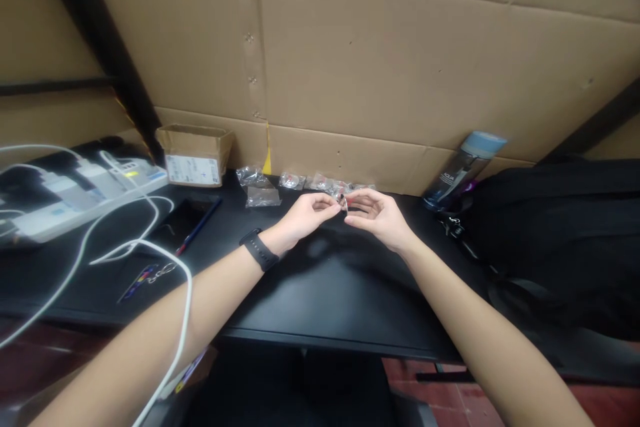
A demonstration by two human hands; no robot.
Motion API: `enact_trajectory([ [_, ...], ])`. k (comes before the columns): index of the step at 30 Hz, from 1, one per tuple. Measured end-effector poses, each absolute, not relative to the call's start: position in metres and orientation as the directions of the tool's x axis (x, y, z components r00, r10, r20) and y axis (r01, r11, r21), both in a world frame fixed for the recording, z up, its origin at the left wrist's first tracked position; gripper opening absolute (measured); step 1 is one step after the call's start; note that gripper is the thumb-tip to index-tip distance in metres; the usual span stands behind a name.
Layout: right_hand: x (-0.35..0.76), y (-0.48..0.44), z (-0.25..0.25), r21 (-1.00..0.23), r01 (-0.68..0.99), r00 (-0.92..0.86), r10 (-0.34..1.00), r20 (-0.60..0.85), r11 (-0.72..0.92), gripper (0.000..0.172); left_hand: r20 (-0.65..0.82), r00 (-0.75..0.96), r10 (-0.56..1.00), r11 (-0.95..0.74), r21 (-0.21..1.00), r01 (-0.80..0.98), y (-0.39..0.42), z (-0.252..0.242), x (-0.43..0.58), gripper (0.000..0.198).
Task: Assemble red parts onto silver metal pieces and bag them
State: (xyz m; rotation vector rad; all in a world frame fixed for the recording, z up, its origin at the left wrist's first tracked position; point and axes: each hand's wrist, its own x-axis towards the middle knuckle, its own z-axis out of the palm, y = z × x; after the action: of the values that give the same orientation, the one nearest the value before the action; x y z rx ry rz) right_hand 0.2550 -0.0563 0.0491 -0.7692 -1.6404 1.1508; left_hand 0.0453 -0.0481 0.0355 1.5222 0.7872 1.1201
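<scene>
Above the middle of the black table (320,300), my left hand (311,217) and my right hand (376,215) meet at the fingertips. Between them is a small item (344,203) with dark, red and silvery parts, too small to name. The fingers of both hands are closed on it from either side. A black band is on my left wrist. Just behind the hands, several clear plastic packets (263,197) lie along the foot of the cardboard wall, some with small red parts inside.
An open cardboard box (195,155) stands at the back left. Left of it lie a white power strip (90,200) with looping white cables and a dark tablet (183,223). On the right are a leaning bottle (463,170), keys (454,227) and a black bag (565,240).
</scene>
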Motion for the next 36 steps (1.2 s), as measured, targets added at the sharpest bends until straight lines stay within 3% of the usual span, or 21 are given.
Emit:
enact_trajectory([
  [5,0.255,-0.057,0.05,-0.927,0.007,-0.358,0.867,0.347,0.375,0.062,0.219,0.383,0.897,-0.231,0.973,-0.017,-0.05,0.042,0.043,0.03],
  [9,0.258,-0.057,0.051,-0.886,0.109,-0.409,0.833,0.373,0.451,0.06,0.243,0.559,0.793,-0.353,0.93,0.097,-0.047,0.06,0.023,0.032],
  [13,0.262,-0.055,0.049,-0.792,0.246,-0.469,0.784,0.408,0.559,0.061,0.37,0.545,0.753,-0.641,0.6,0.478,-0.033,0.077,-0.023,0.032],
  [19,0.264,-0.056,0.049,-0.604,0.401,-0.539,0.71,0.452,0.689,0.05,0.387,0.388,0.837,-0.52,0.338,0.785,-0.002,0.061,-0.094,0.031],
  [23,0.261,-0.056,0.05,-0.532,0.426,-0.587,0.671,0.453,0.732,0.048,0.311,0.339,0.888,-0.44,0.355,0.825,0.002,0.047,-0.113,0.035],
  [28,0.26,-0.058,0.051,-0.518,0.431,-0.611,0.662,0.434,0.738,0.046,0.259,0.415,0.872,-0.488,0.387,0.782,-0.002,0.044,-0.111,0.053],
  [33,0.259,-0.06,0.054,-0.532,0.437,-0.608,0.674,0.42,0.725,0.045,0.222,0.446,0.867,-0.497,0.446,0.745,-0.001,0.039,-0.106,0.024],
  [36,0.26,-0.06,0.054,-0.528,0.441,-0.608,0.675,0.419,0.725,0.045,0.193,0.506,0.841,-0.533,0.451,0.716,-0.002,0.038,-0.102,0.029],
])
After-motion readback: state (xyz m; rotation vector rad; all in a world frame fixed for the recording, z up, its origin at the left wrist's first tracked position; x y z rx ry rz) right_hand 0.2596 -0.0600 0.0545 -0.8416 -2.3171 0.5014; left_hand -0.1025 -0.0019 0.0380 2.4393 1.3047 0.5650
